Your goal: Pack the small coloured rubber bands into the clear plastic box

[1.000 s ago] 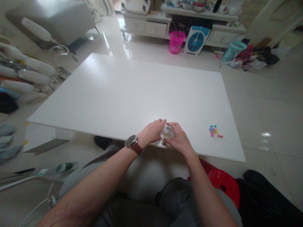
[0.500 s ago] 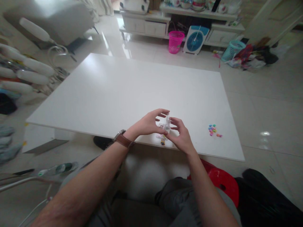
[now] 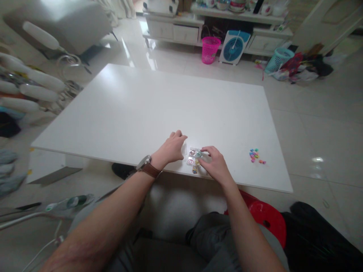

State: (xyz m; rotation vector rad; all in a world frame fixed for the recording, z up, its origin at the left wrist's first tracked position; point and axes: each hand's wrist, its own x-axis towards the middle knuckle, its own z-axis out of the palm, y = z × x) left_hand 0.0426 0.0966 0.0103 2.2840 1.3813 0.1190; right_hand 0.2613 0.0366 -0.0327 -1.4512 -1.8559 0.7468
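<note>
My right hand (image 3: 215, 166) pinches the small clear packet (image 3: 194, 156) at the table's (image 3: 141, 109) near edge, left hand (image 3: 171, 147) curled loosely beside it; I should press it flat, well left of the coloured beads (image 3: 256, 155).

No legible text anywhere.

White table (image 3: 159, 105) bears clear box (image 3: 193, 157), coloured beads (image 3: 256, 155)

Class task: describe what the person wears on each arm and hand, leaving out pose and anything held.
Both forearms are bare, with no sleeves in view. The left hand has a wristwatch with a round dark face and a brown strap. The right hand shows no glove, ring or band.
</note>
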